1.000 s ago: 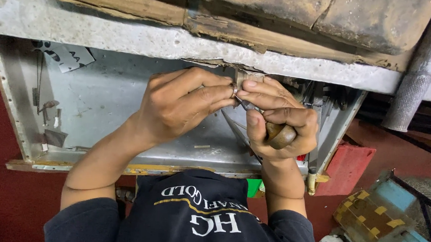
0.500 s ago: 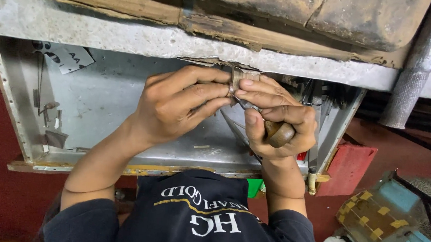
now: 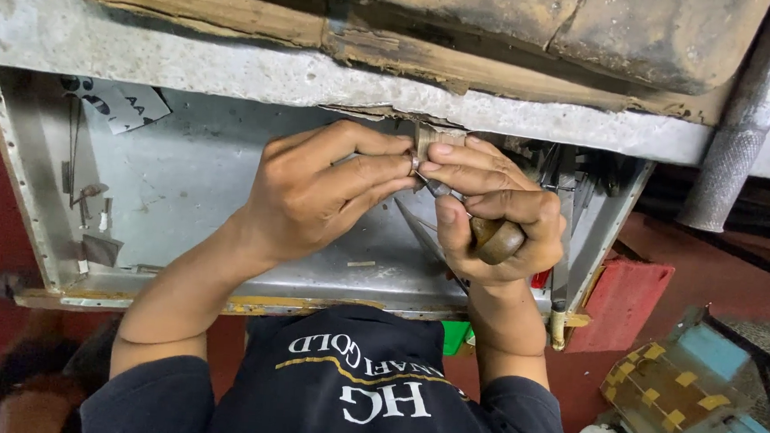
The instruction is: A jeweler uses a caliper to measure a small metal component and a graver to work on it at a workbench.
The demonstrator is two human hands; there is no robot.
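Two hands at bench edge. Left hand (image 3: 316, 195) pinches small metal ring (image 3: 415, 163) against wooden peg (image 3: 433, 137). Right hand (image 3: 499, 218) closed around wooden-handled graver (image 3: 494, 238), tip at ring. Ring likely light, stiff, slippery; pinch by rim.

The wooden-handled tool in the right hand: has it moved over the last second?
No. The wooden-handled tool sits at the same spot below the grey bench edge, gripped by the right hand.
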